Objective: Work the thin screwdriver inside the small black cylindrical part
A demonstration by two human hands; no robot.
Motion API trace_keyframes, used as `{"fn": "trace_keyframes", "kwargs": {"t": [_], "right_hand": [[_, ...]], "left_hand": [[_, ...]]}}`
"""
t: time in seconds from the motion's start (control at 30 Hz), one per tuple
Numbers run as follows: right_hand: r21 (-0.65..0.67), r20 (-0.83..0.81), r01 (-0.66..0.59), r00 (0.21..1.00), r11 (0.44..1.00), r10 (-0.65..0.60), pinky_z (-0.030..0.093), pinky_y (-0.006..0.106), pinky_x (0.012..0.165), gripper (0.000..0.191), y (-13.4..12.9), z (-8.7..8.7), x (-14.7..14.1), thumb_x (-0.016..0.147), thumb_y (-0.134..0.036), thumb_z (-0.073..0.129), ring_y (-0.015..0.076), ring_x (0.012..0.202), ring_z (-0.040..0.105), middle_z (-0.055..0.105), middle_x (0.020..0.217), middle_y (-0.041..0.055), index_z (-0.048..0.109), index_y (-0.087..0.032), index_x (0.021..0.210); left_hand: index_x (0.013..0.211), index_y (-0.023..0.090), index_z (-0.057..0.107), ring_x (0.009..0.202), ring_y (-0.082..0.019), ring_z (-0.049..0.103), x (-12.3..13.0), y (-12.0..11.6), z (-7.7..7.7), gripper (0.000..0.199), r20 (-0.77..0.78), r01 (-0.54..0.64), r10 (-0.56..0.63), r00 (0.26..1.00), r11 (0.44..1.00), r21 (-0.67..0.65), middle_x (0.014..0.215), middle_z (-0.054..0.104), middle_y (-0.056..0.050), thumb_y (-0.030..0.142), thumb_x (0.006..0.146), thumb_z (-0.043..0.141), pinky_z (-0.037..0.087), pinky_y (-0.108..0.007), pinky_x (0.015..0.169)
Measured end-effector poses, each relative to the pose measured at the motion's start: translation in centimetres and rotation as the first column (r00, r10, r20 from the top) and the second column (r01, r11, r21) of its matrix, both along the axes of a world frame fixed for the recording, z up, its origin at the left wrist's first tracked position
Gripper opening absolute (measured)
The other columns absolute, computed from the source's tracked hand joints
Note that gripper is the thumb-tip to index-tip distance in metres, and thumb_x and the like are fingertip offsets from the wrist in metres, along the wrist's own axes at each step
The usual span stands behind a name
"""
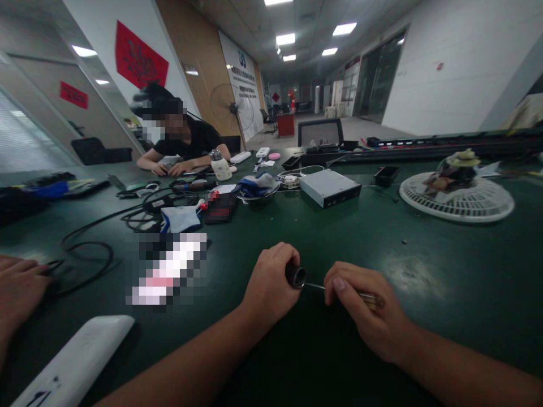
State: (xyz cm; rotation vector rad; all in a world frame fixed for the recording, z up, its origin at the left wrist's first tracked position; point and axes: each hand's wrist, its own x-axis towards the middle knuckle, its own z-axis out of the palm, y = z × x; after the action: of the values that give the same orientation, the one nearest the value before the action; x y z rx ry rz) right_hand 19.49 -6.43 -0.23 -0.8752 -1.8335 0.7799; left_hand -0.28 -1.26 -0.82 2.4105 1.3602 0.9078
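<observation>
screwdriver (pixel 371 299) lies in the right hand (pixel 365 308), its fingers curled round an amber, striped-looking handle that they mostly hide. its thin steel shaft (pixel 314 286) reaches a short black cylinder (pixel 296 276) held in the closed fist of the left hand (pixel 271 282); the tip meets the cylinder's round, hollow end, and how they join is hard to make out. both hands are over the dark green table (pixel 428 339). nearby sit a heavily pixelated object (pixel 169 271) of unclear shape, loose black cables (pixel 85 260) and a smooth white plastic casing (pixel 72 362) cut off by the frame. another person's hand (pixel 19 288) is cut off at the left edge.
</observation>
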Motion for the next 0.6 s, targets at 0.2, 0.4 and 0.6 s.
{"fn": "trace_keyframes", "kwargs": {"t": [0.2, 0.4, 0.6], "right_hand": [[0.023, -0.031, -0.011, 0.999, 1.000, 0.012, 0.042, 0.030, 0.067, 0.030, 0.00, 0.08, 0.00, 0.103, -0.026, 0.044, 0.0158, 0.074, 0.059, 0.062, 0.082, 0.0033, 0.065, -0.019, 0.083], [0.003, -0.019, 0.060, 0.998, 0.998, -0.059, 0.042, 0.031, 0.064, 0.034, -0.06, 0.02, 0.00, 0.104, -0.027, 0.043, 0.0158, 0.070, 0.059, 0.061, 0.077, 0.0028, 0.064, -0.019, 0.078], [0.001, -0.001, -0.058, 0.998, 0.998, 0.058, 0.044, 0.031, 0.066, 0.030, -0.06, 0.18, 0.03, 0.102, -0.026, 0.045, 0.0161, 0.072, 0.060, 0.064, 0.081, 0.0037, 0.068, -0.019, 0.084]], "left_hand": [[0.082, 0.021, 0.051, 0.076, -0.018, 0.054, 0.01, -0.01, 0.03, 0.020, 0.002, -0.017, 0.017, 1.000, 1.000, -0.004, 0.083, 0.059, 0.000, 0.006, 0.073, 0.061, 0.041, -0.033, 0.071], [0.081, 0.021, 0.051, 0.077, -0.019, 0.054, 0.06, -0.05, 0.21, 0.019, -0.008, -0.007, 0.007, 1.000, 1.000, -0.003, 0.082, 0.059, 0.000, 0.007, 0.074, 0.062, 0.041, -0.033, 0.071], [0.080, 0.021, 0.050, 0.076, -0.018, 0.054, 0.05, -0.02, 0.06, 0.019, 0.003, -0.010, 0.010, 1.000, 1.000, -0.011, 0.081, 0.059, 0.000, 0.007, 0.073, 0.061, 0.040, -0.032, 0.070]]}}
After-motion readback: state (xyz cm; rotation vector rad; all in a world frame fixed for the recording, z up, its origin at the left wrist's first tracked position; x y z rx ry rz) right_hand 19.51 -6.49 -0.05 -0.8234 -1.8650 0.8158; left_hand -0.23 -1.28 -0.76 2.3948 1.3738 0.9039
